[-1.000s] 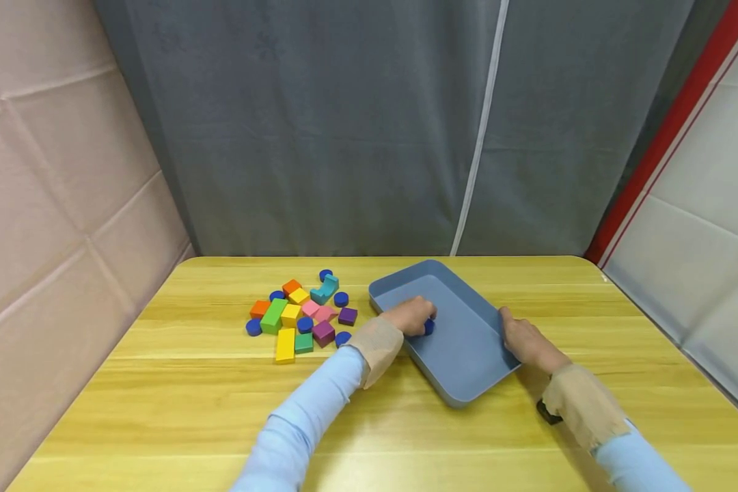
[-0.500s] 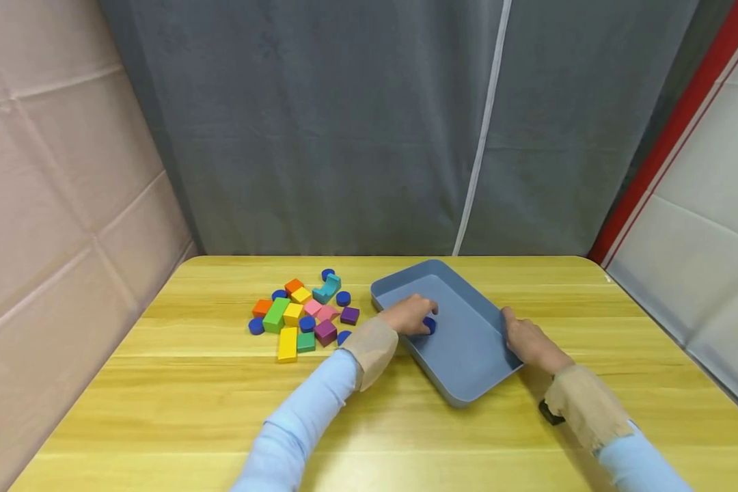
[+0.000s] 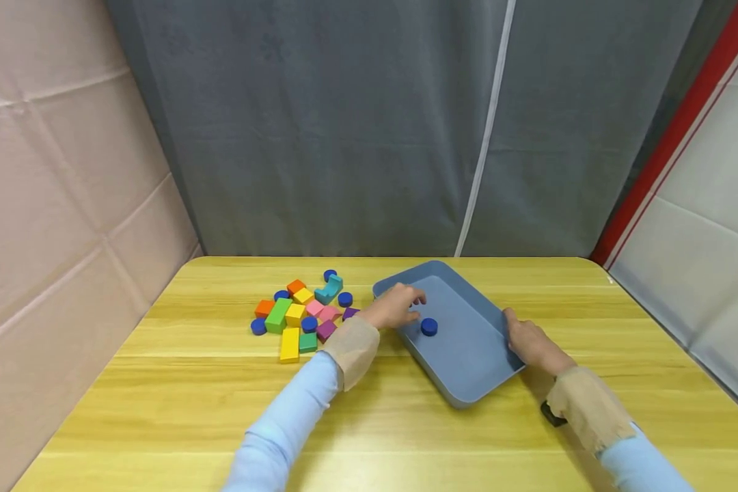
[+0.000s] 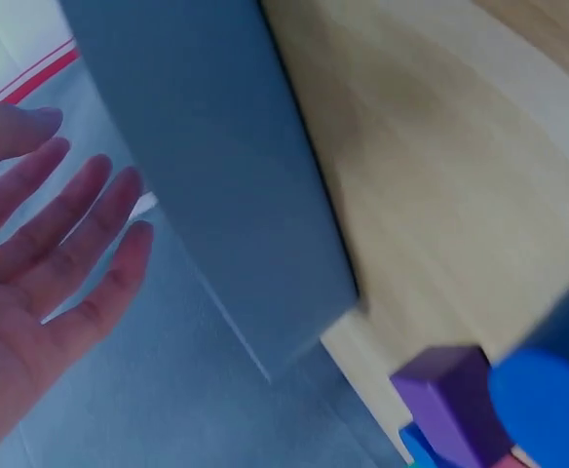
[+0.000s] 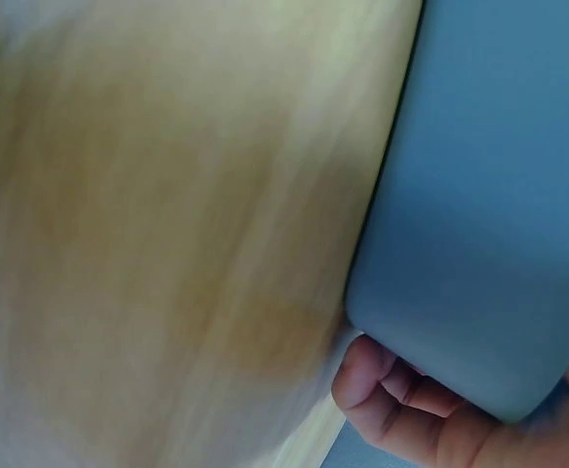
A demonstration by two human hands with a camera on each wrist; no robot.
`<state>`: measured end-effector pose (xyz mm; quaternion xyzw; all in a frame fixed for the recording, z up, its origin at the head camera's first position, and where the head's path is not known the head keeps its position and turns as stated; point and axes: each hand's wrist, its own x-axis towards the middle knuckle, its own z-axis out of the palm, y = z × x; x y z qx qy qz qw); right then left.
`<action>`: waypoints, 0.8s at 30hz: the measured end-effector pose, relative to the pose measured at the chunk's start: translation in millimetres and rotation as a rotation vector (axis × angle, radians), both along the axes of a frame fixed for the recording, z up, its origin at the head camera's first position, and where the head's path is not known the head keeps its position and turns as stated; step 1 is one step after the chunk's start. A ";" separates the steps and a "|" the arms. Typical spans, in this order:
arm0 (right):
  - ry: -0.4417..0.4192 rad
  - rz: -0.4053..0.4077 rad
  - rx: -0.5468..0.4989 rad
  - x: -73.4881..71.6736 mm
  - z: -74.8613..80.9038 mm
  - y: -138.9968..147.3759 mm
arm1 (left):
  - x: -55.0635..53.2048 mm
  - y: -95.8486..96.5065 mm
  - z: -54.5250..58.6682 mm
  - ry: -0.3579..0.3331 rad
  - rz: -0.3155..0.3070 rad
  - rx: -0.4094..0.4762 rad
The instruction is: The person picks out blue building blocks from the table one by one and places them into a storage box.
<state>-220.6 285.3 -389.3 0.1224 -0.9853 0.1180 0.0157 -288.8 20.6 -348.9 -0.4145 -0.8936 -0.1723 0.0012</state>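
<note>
A blue disc lies flat on the floor of a grey-blue rectangular tray. My left hand hangs over the tray's left rim, left of the disc. In the left wrist view, that hand has its fingers spread and holds nothing, beside the tray's outer wall. My right hand grips the tray's right side. The right wrist view puts the curled fingers of the right hand against the outside of the tray, near a corner.
Several wooden blocks lie in a cluster left of the tray, among them a green block, a yellow block and a teal curved block. More blue discs lie around them. A grey curtain hangs behind the wooden table.
My left hand has let go of the blue disc inside the tray and moved left, its fingers opening. The right hand keeps its place on the tray.
</note>
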 end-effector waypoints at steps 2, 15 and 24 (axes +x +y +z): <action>-0.018 -0.010 -0.006 -0.8 -0.2 0.0 | -0.9 -6.1 2.3 -0.003 -0.001 0.034; -0.026 -0.011 -0.008 -2.3 1.0 -0.4 | -3.2 -61.1 15.3 -0.036 0.096 0.151; -0.017 -0.008 0.005 -1.5 0.7 0.6 | -5.2 -86.4 15.3 -0.039 0.149 0.107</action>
